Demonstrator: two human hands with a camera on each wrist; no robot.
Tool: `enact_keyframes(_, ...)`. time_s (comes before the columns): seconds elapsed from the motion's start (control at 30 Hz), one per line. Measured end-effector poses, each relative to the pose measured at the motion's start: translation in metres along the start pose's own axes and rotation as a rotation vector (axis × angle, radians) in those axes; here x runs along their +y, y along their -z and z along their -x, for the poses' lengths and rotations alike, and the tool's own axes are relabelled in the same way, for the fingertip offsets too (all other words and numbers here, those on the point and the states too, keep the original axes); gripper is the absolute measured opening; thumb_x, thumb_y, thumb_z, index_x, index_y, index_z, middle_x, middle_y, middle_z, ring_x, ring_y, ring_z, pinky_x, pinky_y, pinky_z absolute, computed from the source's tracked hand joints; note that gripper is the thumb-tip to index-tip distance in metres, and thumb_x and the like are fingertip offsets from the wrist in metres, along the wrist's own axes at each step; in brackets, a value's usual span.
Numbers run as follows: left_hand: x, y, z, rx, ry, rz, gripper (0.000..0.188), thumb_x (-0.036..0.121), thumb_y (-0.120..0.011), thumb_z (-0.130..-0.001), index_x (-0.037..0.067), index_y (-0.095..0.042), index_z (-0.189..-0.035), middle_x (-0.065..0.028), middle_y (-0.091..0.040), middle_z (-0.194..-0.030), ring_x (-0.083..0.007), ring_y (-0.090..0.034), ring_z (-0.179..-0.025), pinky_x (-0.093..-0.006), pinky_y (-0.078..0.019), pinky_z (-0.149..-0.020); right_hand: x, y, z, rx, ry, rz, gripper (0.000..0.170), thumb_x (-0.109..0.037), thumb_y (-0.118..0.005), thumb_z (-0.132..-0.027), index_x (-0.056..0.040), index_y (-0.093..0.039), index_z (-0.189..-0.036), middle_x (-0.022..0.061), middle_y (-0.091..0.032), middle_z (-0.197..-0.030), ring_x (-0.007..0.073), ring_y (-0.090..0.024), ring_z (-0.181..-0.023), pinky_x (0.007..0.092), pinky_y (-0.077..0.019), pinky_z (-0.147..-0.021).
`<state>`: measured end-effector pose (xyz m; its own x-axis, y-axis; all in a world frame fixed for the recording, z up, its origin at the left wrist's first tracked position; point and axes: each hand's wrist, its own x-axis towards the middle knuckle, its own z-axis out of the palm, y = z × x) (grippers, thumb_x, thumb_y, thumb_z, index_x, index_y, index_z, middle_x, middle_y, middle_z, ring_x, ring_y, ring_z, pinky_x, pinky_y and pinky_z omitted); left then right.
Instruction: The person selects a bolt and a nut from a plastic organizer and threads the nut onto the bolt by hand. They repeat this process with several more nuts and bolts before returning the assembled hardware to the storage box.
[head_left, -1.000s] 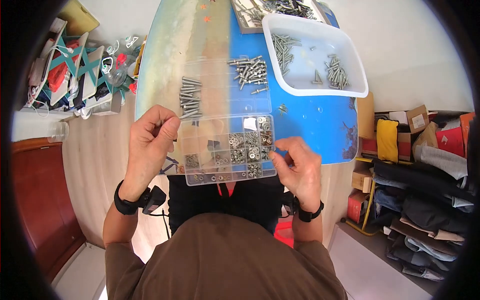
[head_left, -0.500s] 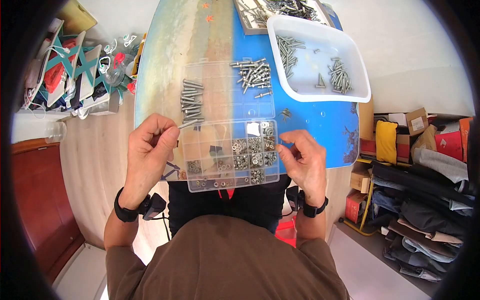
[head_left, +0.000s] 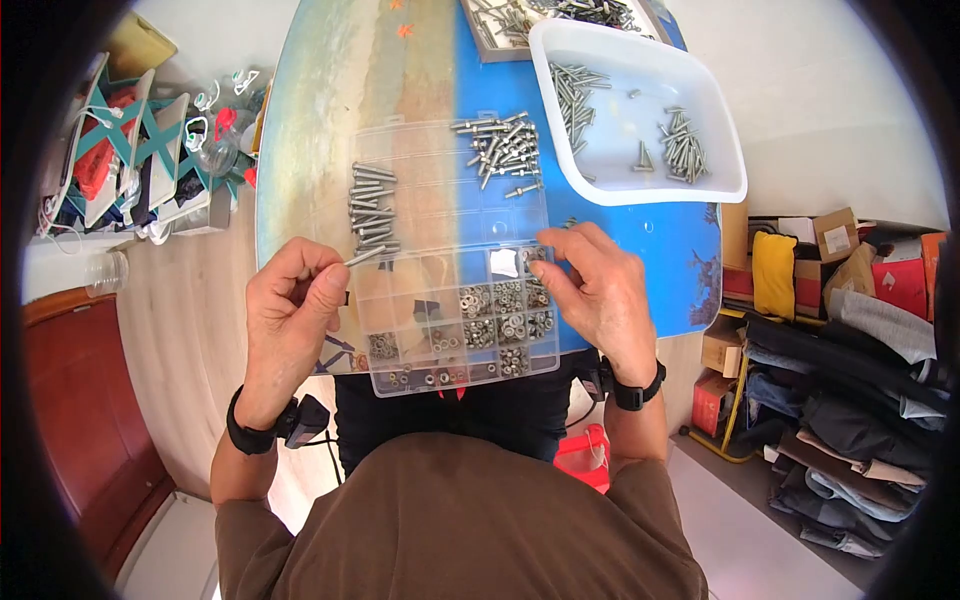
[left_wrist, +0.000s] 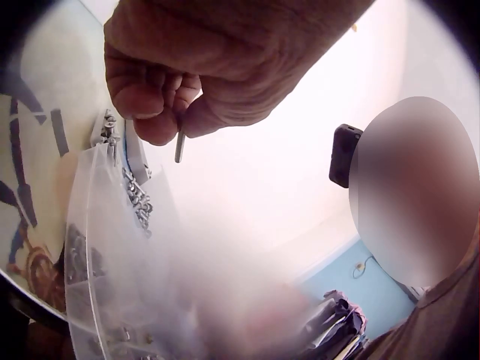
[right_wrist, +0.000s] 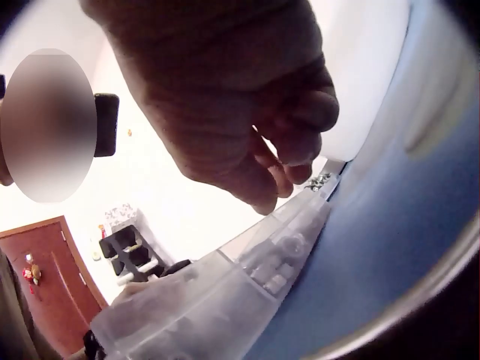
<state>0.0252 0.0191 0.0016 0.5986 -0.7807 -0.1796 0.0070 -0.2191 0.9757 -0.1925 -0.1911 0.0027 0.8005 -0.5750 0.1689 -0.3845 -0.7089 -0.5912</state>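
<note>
My left hand (head_left: pixel 290 310) pinches a metal bolt (head_left: pixel 365 256) between thumb and index finger, at the upper left corner of a clear compartment box (head_left: pixel 465 386). In the left wrist view the bolt's shank (left_wrist: pixel 179 148) points down from the fingertips. My right hand (head_left: pixel 605 300) is over the box's upper right corner, thumb and index finger apart, fingertips right at a compartment of washers (head_left: pixel 530 256) and partly hiding it. Nothing shows between those fingers. Nuts and washers (head_left: pixel 480 332) fill several compartments. On the open lid (head_left: pixel 425 150) lie a row of bolts (head_left: pixel 372 205) and a pile of bolts (head_left: pixel 505 150).
A white plastic tub (head_left: pixel 640 190) with bolts stands at the back right of the table (head_left: pixel 340 110). Behind it is a shallow box (head_left: pixel 490 50) full of screws. Stacked clothes (head_left: pixel 850 420) are at the right, bottles (head_left: pixel 220 150) at the left.
My right hand has moved from the box's right side up to its top right compartment. The bolt in my left hand shows from half a second ago, now sticking out over the box's corner.
</note>
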Motion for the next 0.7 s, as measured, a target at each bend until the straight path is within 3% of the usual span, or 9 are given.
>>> enact_keyframes(0.2,-0.004,0.003,-0.001,-0.004,-0.007,0.009,0.021,0.025,-0.063,-0.1,0.006,-0.059,-0.094,0.0039,-0.054,-0.069,-0.0018,-0.047,-0.053,-0.0172,-0.0338,-0.047,0.003,0.001,0.005,0.033,-0.008,0.035,0.009,-0.007,-0.074,-0.079,-0.0058,-0.069,-0.087,0.0096,-0.061,-0.075,0.0307,-0.062,-0.063,0.0397,-0.0483,-0.055)
enact_keyframes(0.3,-0.006,0.006,0.0,-0.006,-0.014,0.03,0.02,0.024,-0.063,-0.1,0.006,-0.059,-0.093,0.0041,-0.054,-0.069,-0.0016,-0.047,-0.053,-0.0171,-0.0338,-0.047,-0.005,0.006,0.001,-0.024,0.031,0.161,0.01,-0.004,-0.075,-0.078,-0.0052,-0.072,-0.087,0.0096,-0.065,-0.076,0.0264,-0.063,-0.06,0.035,-0.0474,-0.054)
enact_keyframes(0.43,-0.002,0.015,0.007,-0.016,0.024,0.104,0.016,0.017,-0.064,-0.098,0.003,-0.06,-0.092,0.0045,-0.055,-0.072,-0.001,-0.047,-0.059,-0.0175,-0.039,-0.052,-0.016,0.01,-0.008,-0.139,0.077,0.359,0.003,-0.01,-0.073,-0.079,-0.0077,-0.072,-0.081,0.0099,-0.064,-0.074,0.0319,-0.064,-0.065,0.0407,-0.0487,-0.055)
enact_keyframes(0.57,-0.007,0.024,0.016,-0.011,-0.007,0.129,0.016,0.017,-0.064,-0.098,0.003,-0.06,-0.092,0.0044,-0.055,-0.073,-0.0008,-0.047,-0.059,-0.0174,-0.0389,-0.053,-0.015,0.011,-0.025,-0.307,0.142,0.511,0.012,-0.017,-0.072,-0.079,-0.0067,-0.071,-0.073,0.0131,-0.064,-0.072,0.0349,-0.065,-0.067,0.0445,-0.0512,-0.058)
enact_keyframes(0.7,-0.012,0.032,0.027,-0.01,-0.015,0.181,0.016,0.017,-0.064,-0.098,0.003,-0.06,-0.092,0.0049,-0.054,-0.073,-0.0007,-0.046,-0.059,-0.0172,-0.0385,-0.053,-0.018,0.011,-0.036,-0.418,0.138,0.592,0.01,-0.019,-0.072,-0.08,-0.0097,-0.075,-0.079,0.0116,-0.067,-0.077,0.0348,-0.065,-0.07,0.0445,-0.0508,-0.061)
